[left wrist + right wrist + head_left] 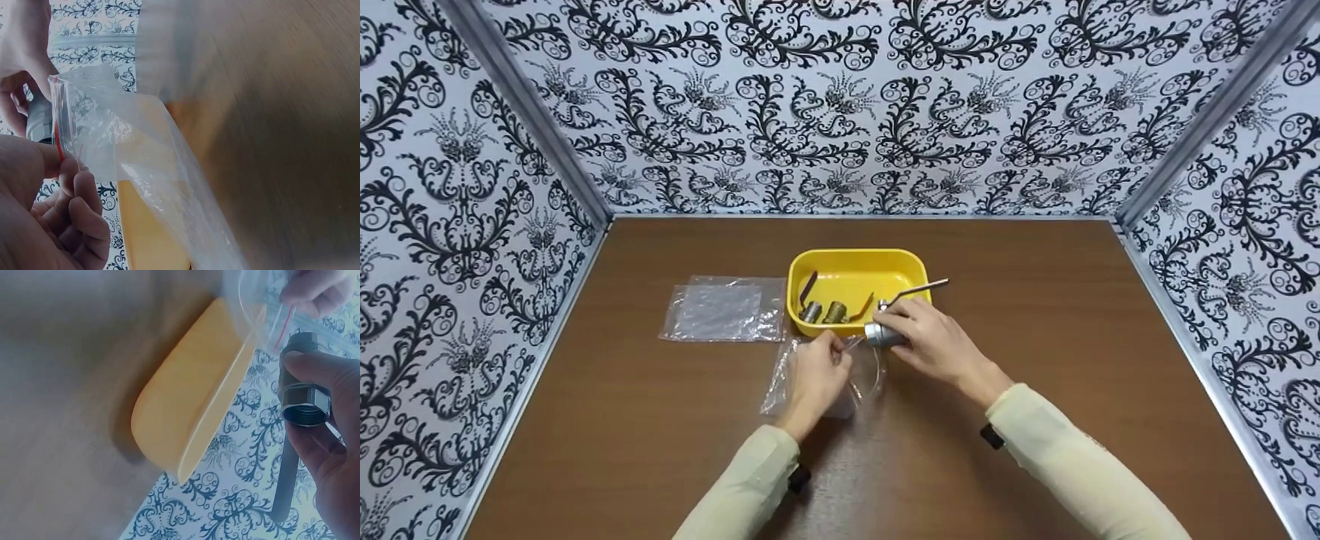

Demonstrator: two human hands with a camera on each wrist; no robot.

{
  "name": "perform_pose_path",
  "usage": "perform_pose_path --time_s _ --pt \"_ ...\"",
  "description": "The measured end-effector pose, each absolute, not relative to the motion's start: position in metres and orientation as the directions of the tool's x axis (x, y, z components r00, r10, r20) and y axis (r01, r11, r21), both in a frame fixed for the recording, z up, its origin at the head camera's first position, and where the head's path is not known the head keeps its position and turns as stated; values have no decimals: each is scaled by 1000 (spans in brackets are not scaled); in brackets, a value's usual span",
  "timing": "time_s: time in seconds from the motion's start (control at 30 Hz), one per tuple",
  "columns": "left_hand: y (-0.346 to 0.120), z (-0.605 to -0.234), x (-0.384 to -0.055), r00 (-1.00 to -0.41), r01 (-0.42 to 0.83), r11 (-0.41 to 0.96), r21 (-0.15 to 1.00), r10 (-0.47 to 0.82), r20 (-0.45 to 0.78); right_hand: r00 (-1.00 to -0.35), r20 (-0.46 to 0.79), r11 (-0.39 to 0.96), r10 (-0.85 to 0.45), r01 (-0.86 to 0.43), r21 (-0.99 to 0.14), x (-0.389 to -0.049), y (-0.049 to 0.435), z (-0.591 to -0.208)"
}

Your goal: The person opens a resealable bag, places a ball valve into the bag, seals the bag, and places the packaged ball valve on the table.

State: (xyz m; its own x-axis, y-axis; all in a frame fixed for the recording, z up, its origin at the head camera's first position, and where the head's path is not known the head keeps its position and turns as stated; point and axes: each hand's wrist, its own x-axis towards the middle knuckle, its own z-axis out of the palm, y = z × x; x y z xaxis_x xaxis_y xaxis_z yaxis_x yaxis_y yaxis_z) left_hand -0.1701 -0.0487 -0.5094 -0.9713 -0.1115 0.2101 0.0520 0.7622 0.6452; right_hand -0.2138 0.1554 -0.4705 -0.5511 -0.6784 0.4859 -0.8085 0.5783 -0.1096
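By the tray (870,259): your left grip (816,375) pinches the bag (107,129).
Valve (306,396): your right grip (934,341) is closed around it.
Lever (286,478): could tear the bag, if you tilt.

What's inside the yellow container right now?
A silvery fitting, a brass-coloured fitting, a dark lever and an orange lever. The right hand and the valve it grips hide the near right corner of the yellow container.

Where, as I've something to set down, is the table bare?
Right of the yellow tray and right hand, the table is bare out to the right wall; also between the flat plastic bags and the left wall. Crowded is the tray's near edge, with the left hand, held bag and metal valve.
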Motion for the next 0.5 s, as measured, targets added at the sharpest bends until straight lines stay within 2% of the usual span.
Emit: perform_pose_path --time_s 0.17,0.4,0.5 --pt "-46 -507 -170 -974 51 732 679 -114 196 -507 502 547 -701 -834 -79 -199 156 -476" --pt "-44 -506 -170 -960 97 745 660 -104 260 -470 468 512 -749 -858 -43 -188 154 -486" --pt "-43 -504 -170 -965 96 731 675 -97 243 -448 456 487 -769 -873 -36 -185 153 -490"
